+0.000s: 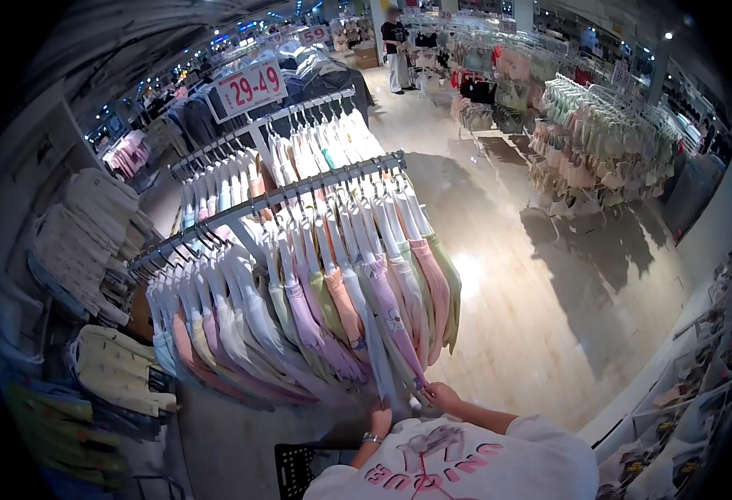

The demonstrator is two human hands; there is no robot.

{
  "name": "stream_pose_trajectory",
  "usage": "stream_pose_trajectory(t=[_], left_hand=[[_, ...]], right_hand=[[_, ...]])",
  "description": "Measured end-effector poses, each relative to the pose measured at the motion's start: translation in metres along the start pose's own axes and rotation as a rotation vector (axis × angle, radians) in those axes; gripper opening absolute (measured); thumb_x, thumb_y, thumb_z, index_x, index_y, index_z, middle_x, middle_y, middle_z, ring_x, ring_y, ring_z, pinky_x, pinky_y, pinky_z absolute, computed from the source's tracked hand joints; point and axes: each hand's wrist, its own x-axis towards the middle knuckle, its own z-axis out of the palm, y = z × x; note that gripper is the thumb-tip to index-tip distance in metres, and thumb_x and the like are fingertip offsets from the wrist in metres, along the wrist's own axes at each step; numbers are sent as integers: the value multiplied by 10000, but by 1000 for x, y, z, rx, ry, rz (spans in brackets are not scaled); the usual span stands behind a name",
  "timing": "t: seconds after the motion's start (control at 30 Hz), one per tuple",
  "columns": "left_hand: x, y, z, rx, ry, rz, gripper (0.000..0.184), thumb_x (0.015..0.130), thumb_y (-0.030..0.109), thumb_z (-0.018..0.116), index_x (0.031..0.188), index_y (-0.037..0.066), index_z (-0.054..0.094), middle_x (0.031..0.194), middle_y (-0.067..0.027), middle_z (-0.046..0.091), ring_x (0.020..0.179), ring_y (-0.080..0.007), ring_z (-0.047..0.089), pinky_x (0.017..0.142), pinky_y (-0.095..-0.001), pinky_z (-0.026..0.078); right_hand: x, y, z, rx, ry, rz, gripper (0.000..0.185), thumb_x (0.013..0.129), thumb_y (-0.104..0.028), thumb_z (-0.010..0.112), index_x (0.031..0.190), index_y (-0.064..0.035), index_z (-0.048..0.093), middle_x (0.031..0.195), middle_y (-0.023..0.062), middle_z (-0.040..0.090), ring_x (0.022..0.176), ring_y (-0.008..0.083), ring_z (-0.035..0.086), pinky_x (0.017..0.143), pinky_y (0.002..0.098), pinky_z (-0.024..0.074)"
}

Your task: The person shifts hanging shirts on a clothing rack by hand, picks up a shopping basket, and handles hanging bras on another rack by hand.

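A rack rail (274, 200) carries a close row of pastel garments on white hangers. My right hand (441, 397) is closed on the lower edge of a lilac garment (395, 321) with a small printed figure, pulling its hem towards me. Left of it, my left hand (380, 414) is at the bottom of a pale blue-white garment (374, 342); its fingers are partly hidden and too small to make out. Pink and green garments (442, 292) hang at the right end of the row, and white and peach ones hang to the left.
A black basket (289, 471) is below my left arm. A second rail with a price sign (251, 87) stands behind. Underwear racks (599, 142) are at the right, and shelves with folded clothes (120, 367) at the left. A person (396, 54) stands far back.
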Motion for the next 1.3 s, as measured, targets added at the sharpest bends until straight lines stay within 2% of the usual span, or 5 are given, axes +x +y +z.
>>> stream_pose_trajectory(t=[0.13, 0.6, 0.9, 1.1, 1.3], left_hand=[[-9, 26, 13, 61, -326, -97, 396, 888, 355, 516, 759, -11, 599, 660, -223, 584, 637, -396, 589, 575, -463, 446], [5, 31, 17, 147, -598, -182, 410, 870, 407, 496, 893, 19, 625, 781, -212, 631, 762, -402, 609, 672, -461, 471], [8, 65, 16, 208, -312, -42, 531, 844, 537, 495, 899, 32, 650, 767, -215, 636, 732, -391, 628, 628, -444, 484], [27, 120, -2, 390, -518, -262, 566, 833, 558, 499, 795, 15, 655, 718, -200, 634, 669, -376, 632, 596, -452, 487], [21, 71, 14, 276, -327, -41, 494, 843, 473, 525, 775, -2, 646, 708, -240, 616, 654, -395, 617, 584, -469, 478]], right_hand=[[1, -7, 5, 18, 9, -9, 247, 836, -218, 560, 747, 8, 607, 718, 195, 592, 680, 364, 565, 644, 451, 439], [-5, -9, 2, 64, -60, -58, 184, 798, -194, 596, 788, -11, 612, 734, 183, 593, 730, 344, 567, 661, 421, 448], [8, -17, -4, 12, -49, -187, 149, 743, -144, 636, 810, -13, 614, 789, 181, 611, 765, 350, 588, 683, 429, 469], [17, -2, 6, -108, -192, -283, 183, 781, -168, 614, 928, -59, 621, 901, 150, 618, 846, 331, 594, 741, 409, 481], [17, 2, 13, -22, -129, -337, 158, 758, -157, 632, 812, -9, 633, 799, 155, 620, 750, 320, 589, 688, 415, 474]])
